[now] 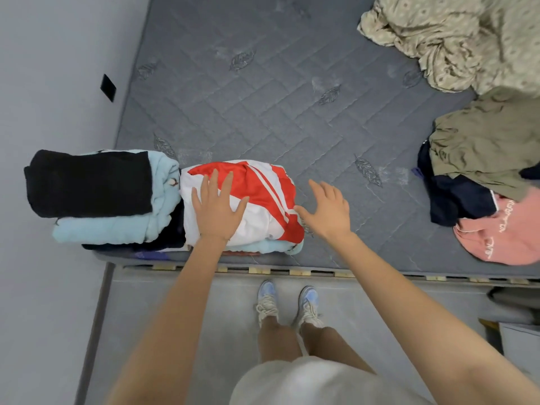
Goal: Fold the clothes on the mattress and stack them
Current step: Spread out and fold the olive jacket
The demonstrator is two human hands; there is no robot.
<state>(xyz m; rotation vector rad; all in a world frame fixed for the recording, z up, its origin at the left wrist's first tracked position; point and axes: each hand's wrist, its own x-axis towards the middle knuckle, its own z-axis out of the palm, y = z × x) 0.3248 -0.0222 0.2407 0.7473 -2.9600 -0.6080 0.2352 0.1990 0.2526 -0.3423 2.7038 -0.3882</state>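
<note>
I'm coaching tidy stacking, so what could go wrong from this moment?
The folded red-and-white garment tops a stack right at the grey quilted mattress's near edge; a push from the flat left hand might slide it to the floor. It also bulges unevenly, so it may spring open once that hand lifts, while the open right hand beside it holds nothing.
</note>
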